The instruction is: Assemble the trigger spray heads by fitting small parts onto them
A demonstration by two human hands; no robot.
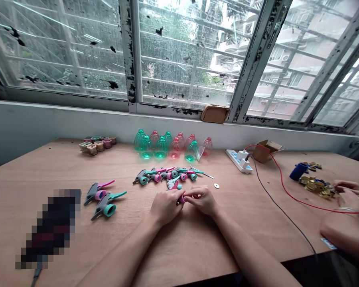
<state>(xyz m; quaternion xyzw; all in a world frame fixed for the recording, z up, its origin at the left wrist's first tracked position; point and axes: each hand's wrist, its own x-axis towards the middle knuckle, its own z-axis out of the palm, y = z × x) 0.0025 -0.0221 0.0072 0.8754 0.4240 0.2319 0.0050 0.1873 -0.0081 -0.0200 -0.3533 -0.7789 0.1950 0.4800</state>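
Observation:
My left hand and my right hand meet at the middle of the wooden table, fingers pinched together on a small spray-trigger head with a pink collar. Just beyond them lies a pile of several grey trigger heads with pink and teal collars. Two more assembled trigger heads lie to the left of my left hand. A small washer rests on the table past my right hand.
Green and pink clear bottles stand in a group near the wall, small caps to their left. A white power strip with red and black cables lies right. Another person's hands work by gold pieces at far right.

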